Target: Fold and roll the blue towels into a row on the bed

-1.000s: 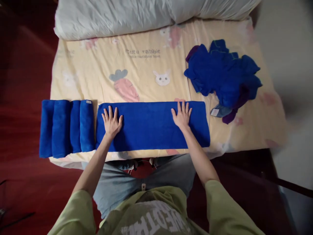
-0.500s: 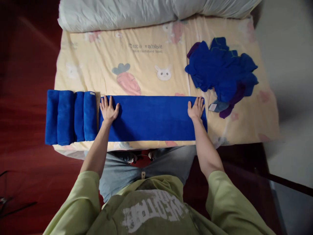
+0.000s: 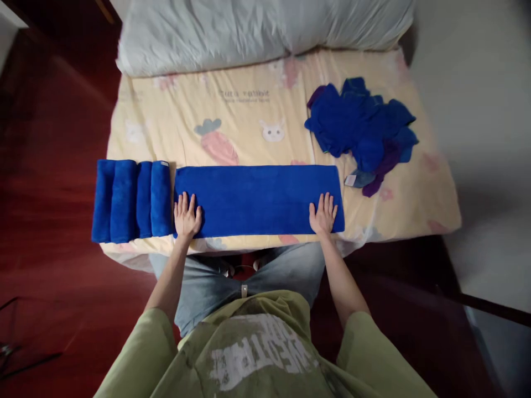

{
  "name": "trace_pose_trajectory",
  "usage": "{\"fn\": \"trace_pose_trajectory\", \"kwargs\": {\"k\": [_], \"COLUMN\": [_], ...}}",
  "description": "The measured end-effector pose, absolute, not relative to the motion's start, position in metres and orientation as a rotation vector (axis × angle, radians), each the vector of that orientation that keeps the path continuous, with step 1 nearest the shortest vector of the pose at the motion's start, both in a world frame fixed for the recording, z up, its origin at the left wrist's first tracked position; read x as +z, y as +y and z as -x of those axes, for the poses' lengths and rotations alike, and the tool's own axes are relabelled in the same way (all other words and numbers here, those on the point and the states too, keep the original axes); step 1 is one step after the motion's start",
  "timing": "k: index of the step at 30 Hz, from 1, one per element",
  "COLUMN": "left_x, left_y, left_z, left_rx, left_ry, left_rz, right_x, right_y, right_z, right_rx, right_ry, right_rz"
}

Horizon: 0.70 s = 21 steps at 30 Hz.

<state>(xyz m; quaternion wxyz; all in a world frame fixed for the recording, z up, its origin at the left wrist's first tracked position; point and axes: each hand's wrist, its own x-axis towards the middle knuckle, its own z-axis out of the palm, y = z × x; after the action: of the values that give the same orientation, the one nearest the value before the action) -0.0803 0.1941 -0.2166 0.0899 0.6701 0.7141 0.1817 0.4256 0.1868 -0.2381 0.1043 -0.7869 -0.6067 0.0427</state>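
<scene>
Blue cloth (image 3: 257, 193) spread flat at frame centre, on patterned sheet (image 3: 161, 132). Hands set well apart, palms down, fingers extended, nothing gripped: left hand (image 3: 188, 216) laid near cloth's left end, right hand (image 3: 324, 214) near its right. Rolled blue cloths (image 3: 124, 202) lined up at centre left; crumpled heap (image 3: 357, 124) seen upper right.

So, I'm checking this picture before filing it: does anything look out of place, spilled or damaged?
No spill or damage shows. Only the crumpled blue-and-purple pile at right looks untidy, against the flat blue cloth and neat row of blue bundles.
</scene>
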Motion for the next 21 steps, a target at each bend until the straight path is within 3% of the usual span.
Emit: {"fn": "trace_pose_trajectory", "kwargs": {"k": [10,16,21], "left_x": [-0.22,-0.224,-0.214], "left_y": [0.115,0.078,0.077], "left_z": [0.096,0.102,0.11], "left_rx": [0.677,0.915,0.887], "left_ry": [2.168,2.306,2.52], "left_rz": [-1.883,-1.657,-1.214], "right_x": [-0.231,-0.214,-0.201], "right_y": [0.137,0.125,0.131], "right_z": [-0.48,-0.514,-0.518], "right_rx": [0.029,0.494,0.608], "right_ry": [-1.228,-1.0,-0.975], "right_rz": [2.331,2.291,2.295]}}
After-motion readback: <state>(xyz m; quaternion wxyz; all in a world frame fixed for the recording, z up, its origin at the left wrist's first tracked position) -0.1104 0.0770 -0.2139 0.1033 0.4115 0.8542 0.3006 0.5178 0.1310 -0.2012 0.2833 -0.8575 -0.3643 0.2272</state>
